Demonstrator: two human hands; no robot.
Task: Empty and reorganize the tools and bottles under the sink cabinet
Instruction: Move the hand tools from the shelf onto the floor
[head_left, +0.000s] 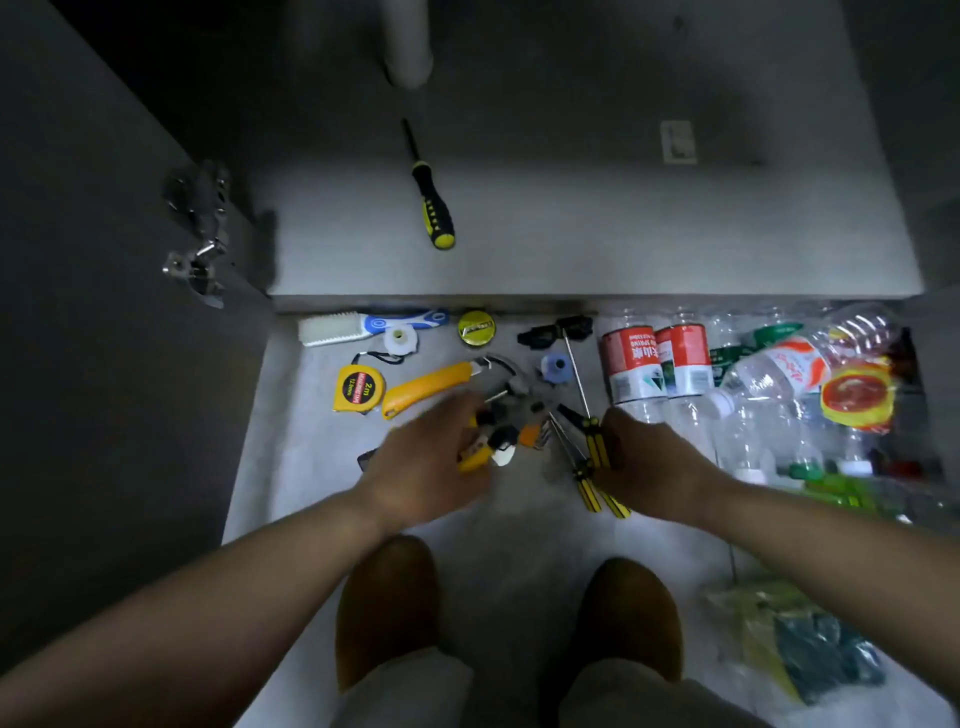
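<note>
A black-and-yellow screwdriver (432, 208) lies alone on the cabinet floor (623, 234) under the drain pipe (408, 41). On the tiles in front lie a yellow tape measure (358, 388), a yellow utility knife (428, 387), a brush (363, 326) and a pile of small tools (511, 415). My left hand (426, 462) curls over that pile, gripping a yellow-handled tool (475, 457). My right hand (649, 462) grips thin yellow-and-black striped screwdrivers (597, 467). Empty plastic bottles (748, 384) lie heaped at the right.
The open cabinet door with its metal hinges (200, 234) stands at the left. A round yellow-green tin (476, 327), a blue spool (556, 368) and a black clamp (556, 330) lie by the cabinet edge. A crumpled plastic bag (789, 634) sits lower right. My shoes (387, 597) rest on the tiles.
</note>
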